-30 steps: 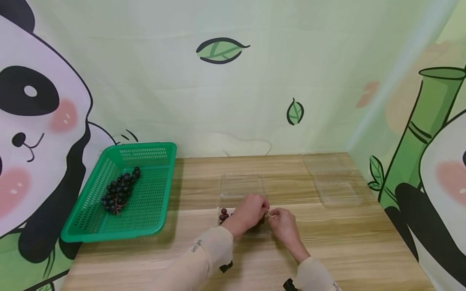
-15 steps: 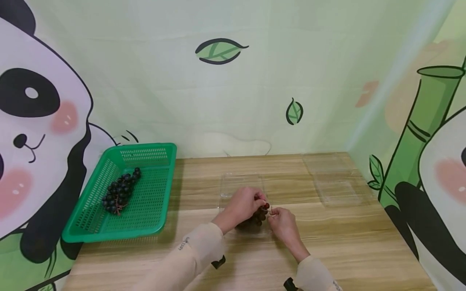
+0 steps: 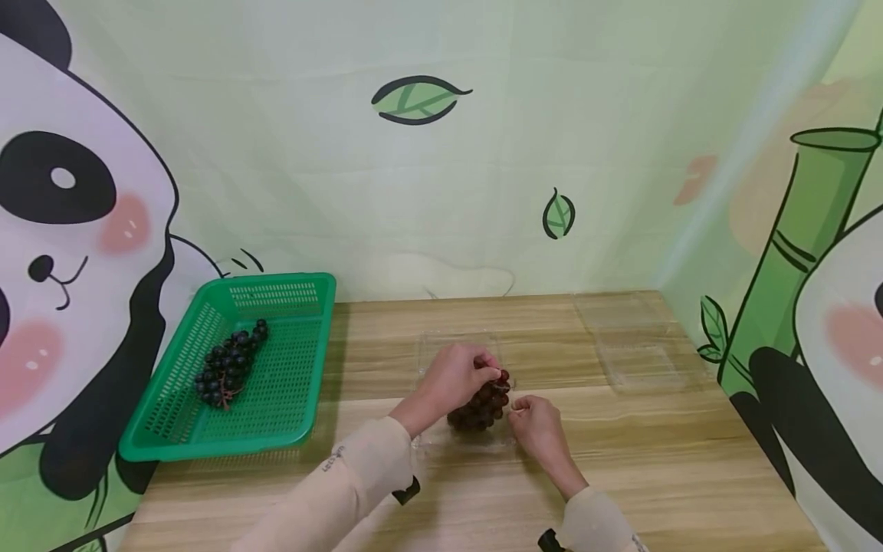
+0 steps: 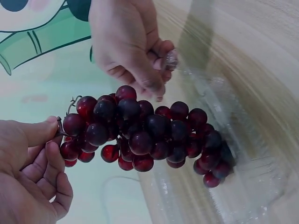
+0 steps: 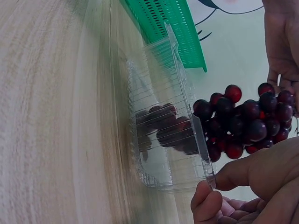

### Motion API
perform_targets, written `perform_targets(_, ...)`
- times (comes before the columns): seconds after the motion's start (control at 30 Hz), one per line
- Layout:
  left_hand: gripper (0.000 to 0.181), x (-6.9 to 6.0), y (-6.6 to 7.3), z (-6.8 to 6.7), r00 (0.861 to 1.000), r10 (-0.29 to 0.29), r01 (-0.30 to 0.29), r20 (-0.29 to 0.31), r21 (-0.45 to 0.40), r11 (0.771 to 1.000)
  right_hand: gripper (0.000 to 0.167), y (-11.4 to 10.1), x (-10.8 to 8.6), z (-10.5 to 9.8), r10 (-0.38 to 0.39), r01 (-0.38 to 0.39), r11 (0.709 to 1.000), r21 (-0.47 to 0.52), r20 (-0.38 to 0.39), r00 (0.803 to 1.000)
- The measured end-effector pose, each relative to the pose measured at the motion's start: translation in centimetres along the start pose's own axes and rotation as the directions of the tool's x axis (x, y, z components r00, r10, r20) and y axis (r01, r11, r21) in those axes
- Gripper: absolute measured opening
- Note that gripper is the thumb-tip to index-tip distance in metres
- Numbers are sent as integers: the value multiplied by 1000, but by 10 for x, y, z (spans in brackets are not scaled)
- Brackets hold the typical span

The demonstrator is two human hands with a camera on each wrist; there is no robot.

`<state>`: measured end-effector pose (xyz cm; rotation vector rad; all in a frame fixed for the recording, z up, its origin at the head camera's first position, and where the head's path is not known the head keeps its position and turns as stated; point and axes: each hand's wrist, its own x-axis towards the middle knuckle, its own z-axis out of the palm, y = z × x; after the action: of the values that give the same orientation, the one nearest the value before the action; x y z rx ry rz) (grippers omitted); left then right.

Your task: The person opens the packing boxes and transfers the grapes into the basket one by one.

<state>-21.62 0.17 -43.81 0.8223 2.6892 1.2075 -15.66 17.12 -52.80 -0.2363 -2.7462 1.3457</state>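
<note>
A bunch of dark red grapes (image 4: pixel 145 130) hangs by its stem from my left hand (image 3: pixel 451 379), pinched between thumb and finger. In the right wrist view the lower grapes lie inside a clear plastic clamshell box (image 5: pixel 163 154), while the upper ones rise above its rim. My right hand (image 3: pixel 538 429) pinches the edge of that box between thumb and finger (image 5: pixel 208 205), at its right side. In the head view, my left hand hides part of the box and of the bunch.
A green basket (image 3: pixel 293 383) at the left holds a bunch of black grapes (image 3: pixel 231 364). More clear plastic packaging (image 3: pixel 638 364) lies at the back right of the wooden table (image 3: pixel 690 475). A printed cloth backdrop (image 3: pixel 483 153) stands behind the table.
My left hand has moved up and slightly left, lifting the stem end of the red grapes, and more of the bunch now shows. My right hand has stayed at the box's edge.
</note>
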Motion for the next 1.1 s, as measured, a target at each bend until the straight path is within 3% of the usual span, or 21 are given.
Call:
perform_targets(0.17,8,2,3,-8,999,28,-28,-23,4,1000,16,1,1,0,4,-4,1000,-14,0,1000)
perform_targets(0.67,6,1,14,-26,996,26,-30,-89,-35,999,17,2,0,1,-1,0,1000,-22,-11,1000)
perform_targets(1.1,8,3,34,-48,994,33,-37,-109,-43,998,15,2,-1,1,-24,23,1000,-9,-18,1000)
